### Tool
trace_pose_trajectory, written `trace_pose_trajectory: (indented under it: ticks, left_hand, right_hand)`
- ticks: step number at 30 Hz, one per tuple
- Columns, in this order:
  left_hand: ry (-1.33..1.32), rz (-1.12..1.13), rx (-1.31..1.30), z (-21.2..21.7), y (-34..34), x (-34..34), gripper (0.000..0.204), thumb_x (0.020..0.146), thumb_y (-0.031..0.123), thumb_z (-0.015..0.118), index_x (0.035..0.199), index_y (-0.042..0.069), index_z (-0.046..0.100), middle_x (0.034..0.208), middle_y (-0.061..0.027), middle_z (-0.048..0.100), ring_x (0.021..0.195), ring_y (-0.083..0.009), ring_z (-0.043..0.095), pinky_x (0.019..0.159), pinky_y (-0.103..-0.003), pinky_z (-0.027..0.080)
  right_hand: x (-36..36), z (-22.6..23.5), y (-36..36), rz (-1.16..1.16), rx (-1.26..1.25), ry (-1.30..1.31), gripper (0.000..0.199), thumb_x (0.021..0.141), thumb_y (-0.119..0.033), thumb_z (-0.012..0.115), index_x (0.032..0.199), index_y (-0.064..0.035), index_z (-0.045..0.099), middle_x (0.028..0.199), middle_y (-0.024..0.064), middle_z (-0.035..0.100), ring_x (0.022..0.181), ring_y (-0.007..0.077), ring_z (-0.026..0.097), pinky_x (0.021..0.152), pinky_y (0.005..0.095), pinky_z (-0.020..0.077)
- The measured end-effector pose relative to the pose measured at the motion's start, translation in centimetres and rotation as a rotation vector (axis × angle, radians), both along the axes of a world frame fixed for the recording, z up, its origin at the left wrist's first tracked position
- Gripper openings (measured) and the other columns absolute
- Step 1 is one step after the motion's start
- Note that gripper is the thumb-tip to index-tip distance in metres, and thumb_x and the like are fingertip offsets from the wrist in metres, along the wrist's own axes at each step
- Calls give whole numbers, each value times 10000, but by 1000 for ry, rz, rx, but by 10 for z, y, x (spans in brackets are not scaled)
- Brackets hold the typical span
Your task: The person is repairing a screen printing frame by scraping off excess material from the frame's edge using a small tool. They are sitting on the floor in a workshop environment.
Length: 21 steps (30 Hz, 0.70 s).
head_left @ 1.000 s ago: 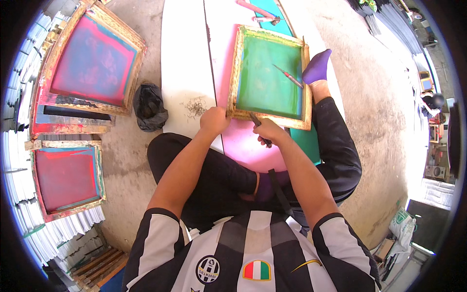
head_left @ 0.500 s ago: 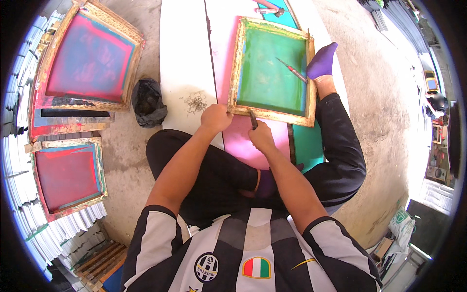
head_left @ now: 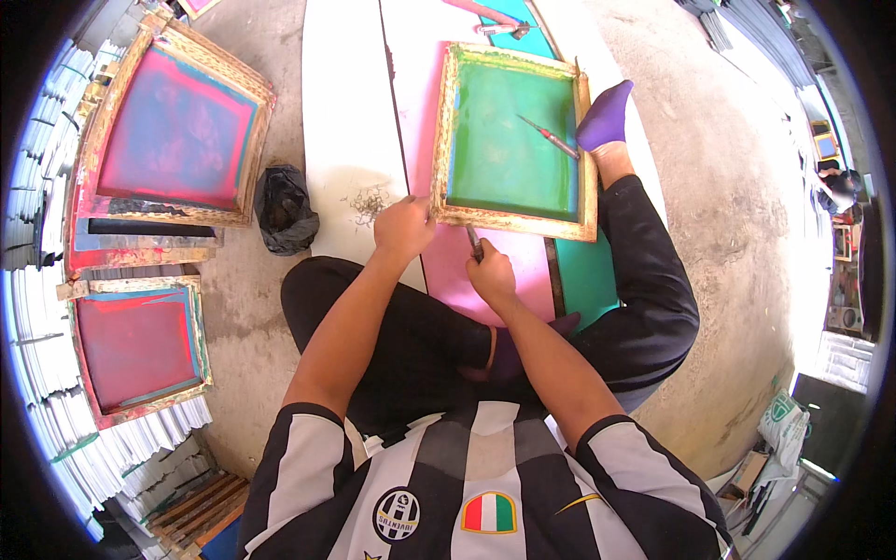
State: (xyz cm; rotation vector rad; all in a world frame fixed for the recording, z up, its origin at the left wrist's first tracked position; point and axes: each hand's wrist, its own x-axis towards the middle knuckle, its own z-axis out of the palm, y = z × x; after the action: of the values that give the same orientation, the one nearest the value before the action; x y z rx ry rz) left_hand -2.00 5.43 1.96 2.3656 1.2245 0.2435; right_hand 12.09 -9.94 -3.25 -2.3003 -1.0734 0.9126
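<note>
A wooden screen-printing frame (head_left: pixel 518 221) with green mesh lies in front of me, its far end against my purple-socked foot. My left hand (head_left: pixel 403 229) is closed at its near left corner, gripping the wood. In my closed right hand (head_left: pixel 492 276) is a dark, slim hand tool (head_left: pixel 475 245); its tip points at the frame's near edge, and its exact kind is unclear. A thin pointed tool with a red handle (head_left: pixel 558 142) rests on the mesh. Small dark bits of scrap (head_left: pixel 370 204) lie scattered on the white board beside my left hand.
Left of the board, a crumpled black plastic bag (head_left: pixel 286 211) sits on the floor. Farther left are a large pink-and-blue screen frame (head_left: pixel 177 126) and a smaller red one (head_left: pixel 138 347). A red-handled tool (head_left: pixel 504 29) lies at the far end. Another person (head_left: pixel 837 189) appears far right.
My right hand has drawn the dark tool slightly back from the frame's near edge. My left hand stays at the corner. The whole view has shifted a little.
</note>
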Motion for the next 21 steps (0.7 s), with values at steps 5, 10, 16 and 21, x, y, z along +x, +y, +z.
trace_pose_trajectory:
  ticks: [5, 10, 16, 21]
  left_hand:
    - [-159, -385, 184, -1, -7, -13, 177, 874, 164, 676, 1010, 158, 789, 946, -76, 760, 853, -313, 726, 730, -432, 586]
    - [-91, -415, 226, -10, 1, -21, 155, 872, 162, 671, 960, 157, 798, 944, -71, 763, 859, -306, 726, 738, -426, 584]
    - [236, -116, 91, -13, 17, -30, 197, 905, 292, 692, 936, 127, 797, 962, -112, 763, 877, -330, 729, 763, -476, 573]
    - [368, 323, -135, -17, 39, -46, 320, 898, 390, 732, 1017, 99, 787, 1015, -154, 765, 951, -358, 736, 823, -470, 581]
  right_hand:
    - [-15, 7, 0, 127, 70, 48, 239, 876, -211, 643, 1067, -67, 636, 895, 267, 717, 850, 481, 697, 771, 581, 550]
    - [-16, -1, 2, 149, 144, 364, 344, 961, -310, 629, 1139, -16, 601, 870, 220, 716, 758, 373, 723, 677, 497, 574]
    - [-13, 26, 9, -194, 10, 871, 507, 1047, -439, 545, 1259, 22, 520, 950, 187, 676, 722, 254, 692, 629, 407, 556]
    - [-7, 21, 21, -335, -54, 818, 512, 1058, -432, 524, 1262, 37, 510, 959, 190, 649, 726, 268, 675, 660, 444, 551]
